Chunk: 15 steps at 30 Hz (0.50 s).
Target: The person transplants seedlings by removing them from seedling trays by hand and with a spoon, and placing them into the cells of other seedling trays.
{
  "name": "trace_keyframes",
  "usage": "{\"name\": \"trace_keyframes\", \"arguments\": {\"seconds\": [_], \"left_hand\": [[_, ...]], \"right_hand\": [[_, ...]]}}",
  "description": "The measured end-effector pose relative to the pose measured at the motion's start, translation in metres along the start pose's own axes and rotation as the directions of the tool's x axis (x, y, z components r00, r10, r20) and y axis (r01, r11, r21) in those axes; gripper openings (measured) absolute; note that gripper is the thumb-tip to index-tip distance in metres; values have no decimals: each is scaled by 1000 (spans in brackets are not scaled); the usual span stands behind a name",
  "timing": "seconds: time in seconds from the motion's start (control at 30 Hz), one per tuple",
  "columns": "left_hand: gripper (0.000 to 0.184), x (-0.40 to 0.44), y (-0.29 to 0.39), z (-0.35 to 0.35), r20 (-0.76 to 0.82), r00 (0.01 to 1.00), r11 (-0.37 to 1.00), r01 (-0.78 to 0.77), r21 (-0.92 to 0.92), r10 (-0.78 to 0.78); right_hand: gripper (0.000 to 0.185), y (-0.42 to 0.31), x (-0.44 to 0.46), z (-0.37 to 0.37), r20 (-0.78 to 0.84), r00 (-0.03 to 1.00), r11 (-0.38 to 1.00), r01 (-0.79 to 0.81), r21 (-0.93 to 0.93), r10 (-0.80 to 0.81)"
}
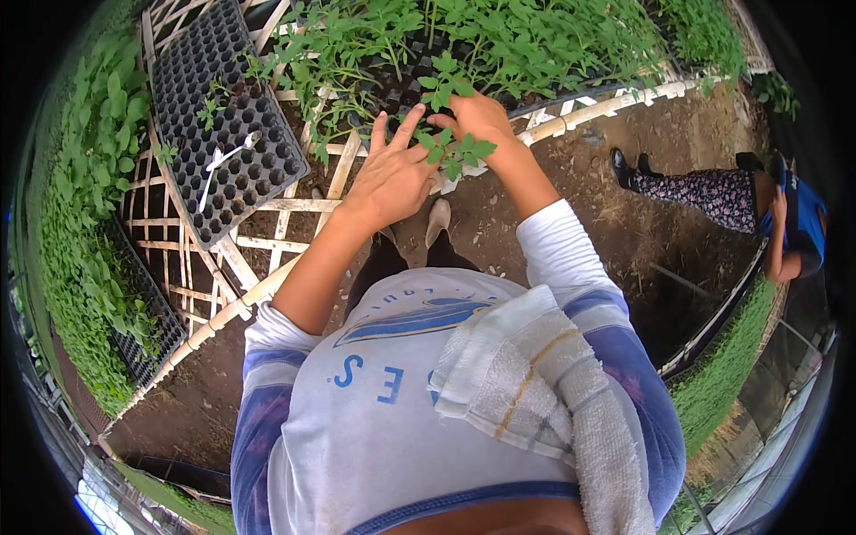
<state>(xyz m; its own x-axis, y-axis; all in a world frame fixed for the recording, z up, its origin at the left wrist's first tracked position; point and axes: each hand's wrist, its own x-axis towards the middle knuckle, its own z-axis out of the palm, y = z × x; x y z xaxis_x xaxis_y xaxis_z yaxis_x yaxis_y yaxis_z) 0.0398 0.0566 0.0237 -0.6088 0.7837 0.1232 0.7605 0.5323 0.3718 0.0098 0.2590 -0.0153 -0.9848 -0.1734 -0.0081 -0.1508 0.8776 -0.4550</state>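
Leafy green seedlings [535, 45], tomato-like in leaf, stand crowded in dark cell trays before me. My left hand [392, 178] reaches to the near edge of these trays, two fingers stretched forward. A seedling [456, 153] pokes out from its thumb side, its stem apparently held there, its leaves spread below my right wrist. Close beside it, my right hand [481, 120] has its fingers bent at another seedling [444, 85] among the cells. Its grip on the stem is partly hidden by leaves.
A black cell tray [259, 165] lies at the left on a bamboo lattice bench [294, 205], bearing a white tool [218, 160] and small loose seedlings. A bamboo rail [580, 114] edges the bench. A towel [526, 366] hangs over my shirt. Another person [713, 196] stands at the right.
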Motion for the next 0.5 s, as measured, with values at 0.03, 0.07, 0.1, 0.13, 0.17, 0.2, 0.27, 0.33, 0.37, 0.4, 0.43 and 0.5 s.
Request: {"name": "trace_keyframes", "arguments": {"seconds": [0.03,0.07,0.1,0.13,0.17,0.2,0.27,0.33,0.37,0.4,0.43,0.5], "left_hand": [[33,-2,-1,1,0,1000,1000,1,-2,-1],[32,-3,-2,-1,35,999,1000,11,3,-11],[32,-4,-3,-3,67,997,1000,22,8,-23],[32,-4,-4,-5,62,998,1000,29,8,-29],[31,-5,-4,-5,79,996,999,41,2,-41],[30,-7,-4,-5,99,994,998,55,-6,-54],[28,-8,-5,-1,15,1000,999,24,-24,-24],[24,-9,-5,-1,-26,999,999,-22,-27,21],[24,-9,-5,-1,-27,999,999,-20,-28,19],[26,-9,-5,0,-12,1000,1000,-6,-22,5],[31,-9,-5,1,4,1000,1000,7,-16,-7],[30,-10,-4,-2,-15,1000,1000,12,-17,-12]], "right_hand": [[20,1,3,1,2,1000,1000,0,0,0],[20,1,7,0,45,999,997,-25,-77,28],[21,1,11,-1,86,995,987,-42,-155,56],[21,2,15,0,118,979,967,-137,-217,165],[21,3,15,2,123,980,967,-128,-219,157],[21,5,13,5,105,988,977,-93,-189,115],[27,4,10,6,121,990,980,-48,-193,72],[28,-2,14,4,174,980,973,-58,-223,98],[30,-4,16,2,219,967,964,-71,-254,129],[30,-5,16,1,220,967,964,-70,-256,129],[30,-6,16,0,175,976,962,-78,-260,126],[31,-13,21,-6,130,984,961,-83,-264,121]]}}
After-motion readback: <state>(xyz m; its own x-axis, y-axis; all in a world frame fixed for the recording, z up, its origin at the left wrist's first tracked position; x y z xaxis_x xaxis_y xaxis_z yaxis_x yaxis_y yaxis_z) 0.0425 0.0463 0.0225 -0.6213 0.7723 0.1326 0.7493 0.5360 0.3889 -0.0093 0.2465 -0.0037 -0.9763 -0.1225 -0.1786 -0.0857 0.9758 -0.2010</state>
